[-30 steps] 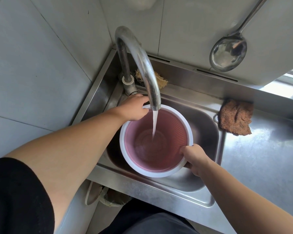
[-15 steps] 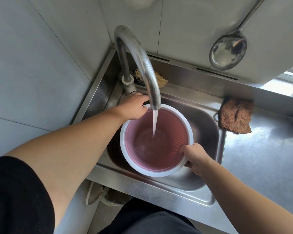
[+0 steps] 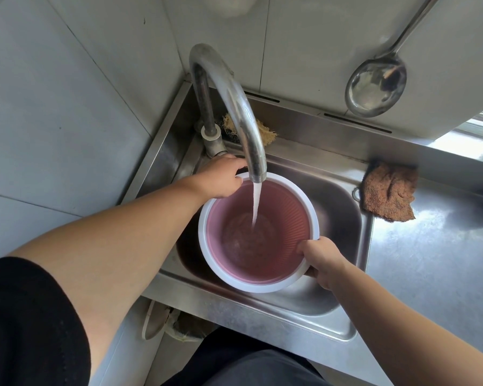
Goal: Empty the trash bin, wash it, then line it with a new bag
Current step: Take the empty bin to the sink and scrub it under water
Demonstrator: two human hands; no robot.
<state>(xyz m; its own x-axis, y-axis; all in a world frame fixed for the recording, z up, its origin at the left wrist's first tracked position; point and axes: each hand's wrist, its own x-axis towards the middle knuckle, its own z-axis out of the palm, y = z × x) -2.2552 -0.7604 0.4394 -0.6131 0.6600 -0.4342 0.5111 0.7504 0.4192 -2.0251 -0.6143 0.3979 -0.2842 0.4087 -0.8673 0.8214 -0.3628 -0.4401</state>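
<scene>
both hands grip the white rim of the pink trash bin (image 3: 276, 218), left hand (image 3: 221, 178) at its far side, right hand (image 3: 322, 259) at its near side, upright in the sink (image 3: 343, 207) under the running faucet (image 3: 234, 107).

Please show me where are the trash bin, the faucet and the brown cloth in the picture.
trash bin (image 3: 258, 288): head view, on its white rim, near side.
faucet (image 3: 234, 104): head view, on the curved metal spout.
brown cloth (image 3: 388, 192): head view, on the middle of the cloth.
</scene>
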